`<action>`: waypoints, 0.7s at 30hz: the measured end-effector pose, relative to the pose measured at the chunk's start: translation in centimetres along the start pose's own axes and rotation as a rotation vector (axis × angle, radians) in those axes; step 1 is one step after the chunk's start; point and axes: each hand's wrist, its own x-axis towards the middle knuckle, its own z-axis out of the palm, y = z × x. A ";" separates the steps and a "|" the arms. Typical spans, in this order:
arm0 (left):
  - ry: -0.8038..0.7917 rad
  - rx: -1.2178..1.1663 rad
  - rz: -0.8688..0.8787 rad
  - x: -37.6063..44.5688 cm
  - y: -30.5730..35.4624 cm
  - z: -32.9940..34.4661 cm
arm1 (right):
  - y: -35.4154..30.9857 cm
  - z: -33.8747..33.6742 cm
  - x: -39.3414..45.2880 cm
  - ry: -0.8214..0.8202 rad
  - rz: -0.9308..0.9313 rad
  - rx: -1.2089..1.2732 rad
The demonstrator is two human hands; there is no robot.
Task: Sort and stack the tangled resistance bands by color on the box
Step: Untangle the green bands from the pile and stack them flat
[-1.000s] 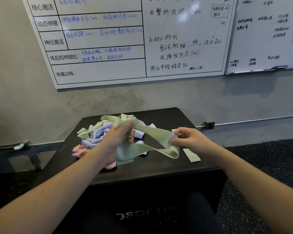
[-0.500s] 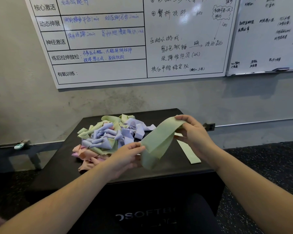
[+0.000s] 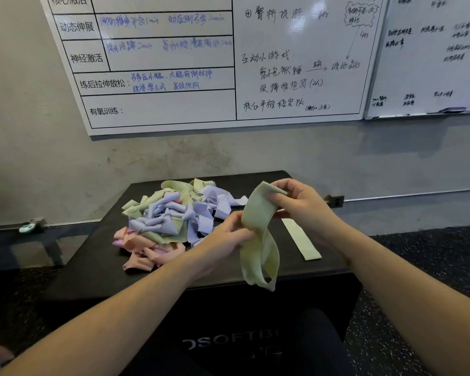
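Observation:
A tangled pile of green, lilac and pink resistance bands (image 3: 171, 221) lies on the left half of the black box (image 3: 98, 267). I hold one green band (image 3: 259, 237) in the air over the box's front middle. My right hand (image 3: 301, 207) pinches its upper end, and my left hand (image 3: 228, 237) grips it lower down, so its loop hangs twisted below both hands. A flat green band (image 3: 301, 240) lies alone on the right side of the box, partly behind my right wrist.
The box stands against a grey wall with two whiteboards (image 3: 255, 63) above it. Dark speckled gym floor (image 3: 432, 267) spreads to the right. A low dark bench (image 3: 25, 240) sits at the left by the wall.
The green band has come free of the pile and moved right. My right hand lifted its end, my left hand slid up to grip it, and the loop now hangs lower.

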 end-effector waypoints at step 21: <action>0.508 -0.054 0.094 2.0 0.5 1.4 | 6.2 0.7 -3.5 -0.191 -0.020 -0.185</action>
